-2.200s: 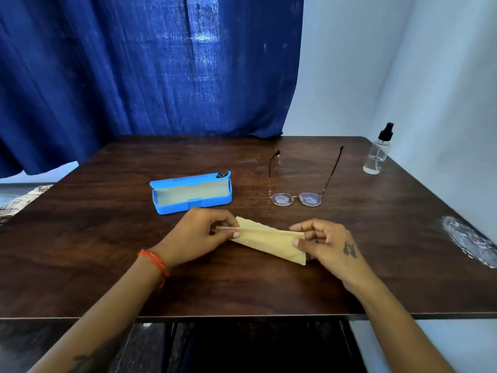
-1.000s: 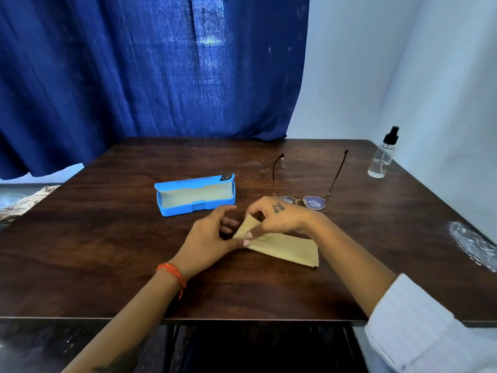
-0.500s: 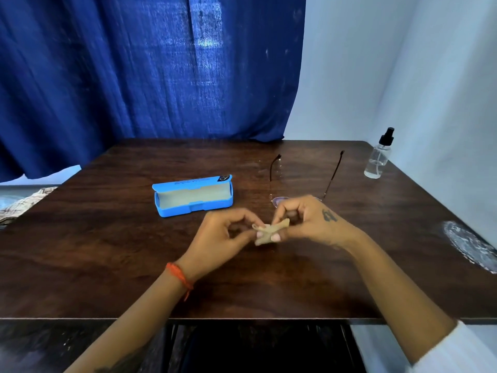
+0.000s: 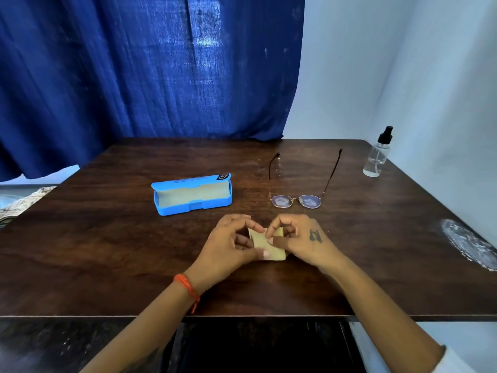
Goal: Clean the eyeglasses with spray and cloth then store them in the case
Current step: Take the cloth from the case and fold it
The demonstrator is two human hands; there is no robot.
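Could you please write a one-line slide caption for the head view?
Both hands pinch a folded yellow cloth before open blue case, eyeglasses and spray bottle.

Soft, even daylight, cool blue cast; brightest patch glows through curtain point(image 4: 150, 65) well beyond pinching hands. Faint diffuse shadows under both forearms on table point(image 4: 107, 251). Dull glare on tabletop far right of grip. Wide-angle bowing at frame edges; foreground below table edge dim; slight overall softness
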